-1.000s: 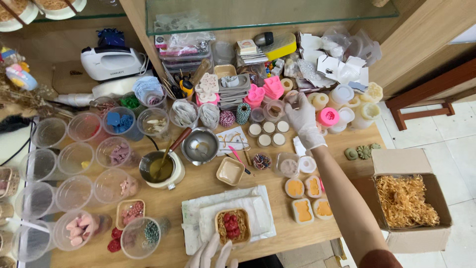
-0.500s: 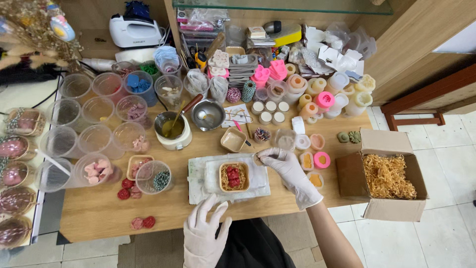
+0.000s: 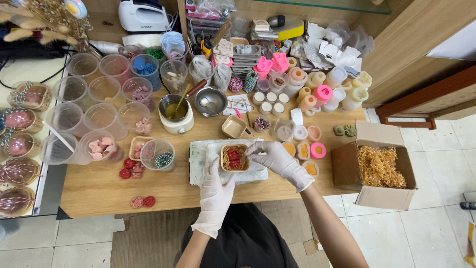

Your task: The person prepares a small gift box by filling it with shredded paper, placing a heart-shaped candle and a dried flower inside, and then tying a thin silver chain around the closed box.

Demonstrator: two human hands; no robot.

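A small oval wooden tray holding straw filler and red wax pieces rests on a white cloth at the table's front edge. My left hand, in a white glove, touches the tray's near left rim with its fingers. My right hand, also gloved, hovers over the tray's right side with fingertips pinched together just above the filler; whether it holds anything is hidden.
Clear plastic cups of wax shapes crowd the left. A melting pot with a spoon and a steel bowl stand behind the tray. Small candles lie to the right, beside a cardboard box of straw. Loose red pieces lie near the front edge.
My right hand came back from the far jars to the tray and now pinches over its right side. My left hand moved up onto the tray's rim. The view shifted right.
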